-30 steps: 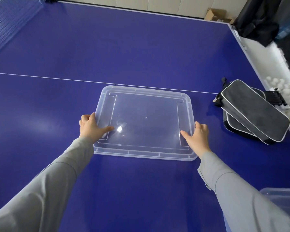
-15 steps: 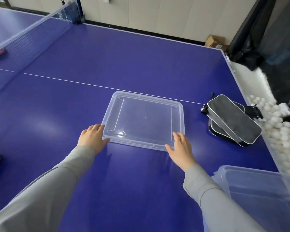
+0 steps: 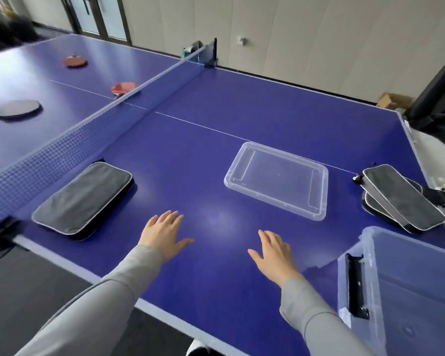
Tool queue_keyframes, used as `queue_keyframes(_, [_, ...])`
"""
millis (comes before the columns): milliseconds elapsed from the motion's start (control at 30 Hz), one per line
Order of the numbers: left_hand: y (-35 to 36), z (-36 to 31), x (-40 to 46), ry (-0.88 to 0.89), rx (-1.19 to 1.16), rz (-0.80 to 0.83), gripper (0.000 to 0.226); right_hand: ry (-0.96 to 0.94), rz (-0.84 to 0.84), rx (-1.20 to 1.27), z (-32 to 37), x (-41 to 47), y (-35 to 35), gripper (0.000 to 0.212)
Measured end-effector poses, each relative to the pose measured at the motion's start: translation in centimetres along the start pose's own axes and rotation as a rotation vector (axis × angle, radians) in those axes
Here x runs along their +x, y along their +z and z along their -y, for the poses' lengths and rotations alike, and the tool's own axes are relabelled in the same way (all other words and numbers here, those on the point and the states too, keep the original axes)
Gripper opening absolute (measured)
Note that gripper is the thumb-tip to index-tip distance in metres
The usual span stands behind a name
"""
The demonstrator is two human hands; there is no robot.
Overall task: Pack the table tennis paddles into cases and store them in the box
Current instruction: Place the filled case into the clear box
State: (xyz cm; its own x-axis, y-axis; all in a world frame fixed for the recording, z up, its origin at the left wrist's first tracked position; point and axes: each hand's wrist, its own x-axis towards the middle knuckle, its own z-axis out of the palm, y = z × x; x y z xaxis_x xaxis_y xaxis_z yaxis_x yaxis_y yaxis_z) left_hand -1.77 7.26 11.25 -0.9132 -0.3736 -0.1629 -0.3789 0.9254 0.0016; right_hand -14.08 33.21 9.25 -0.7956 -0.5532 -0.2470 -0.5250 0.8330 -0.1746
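Both hands, left hand (image 3: 162,233) and right hand (image 3: 274,253), are flat and hold nothing. Left of the lid (image 3: 278,179), the case (image 3: 84,199) looks soft and light; grab its edge.

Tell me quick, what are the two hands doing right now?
Left hand: open, fingers spread over the table, holding nothing.
Right hand: open, fingers spread, holding nothing.

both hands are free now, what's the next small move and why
Probably reach the left hand to the grey case by the net: both hands are open and empty, the lid lies off the box, and the paddles are still uncased beyond the net.
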Motion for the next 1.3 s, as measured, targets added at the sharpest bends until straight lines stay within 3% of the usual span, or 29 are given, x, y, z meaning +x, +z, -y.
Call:
queue_keyframes(367, [0.5, 14.4, -7.1, -0.231, -0.132, -0.017, 0.081, -0.128, 0.093, 0.049, 15.4, 0.6, 2.9, 0.066])
queue_keyframes(733, [0.6, 33.2, -4.0, -0.269, -0.291, -0.015, 0.076, 0.006, 0.050, 0.147, 32.3, 6.3, 4.4, 0.065])
queue_keyframes(900, [0.7, 37.4, -0.6, -0.257, -0.373, 0.046, 0.076, 0.090, 0.060, 0.208, 36.1, 8.3, 4.8, 0.065])
queue_keyframes(1300, [3.5, 41.5, 11.0, -0.498, -0.825, 0.248, 0.092, 0.281, 0.115, 0.673, 41.8, 18.4, 7.8, 0.067])
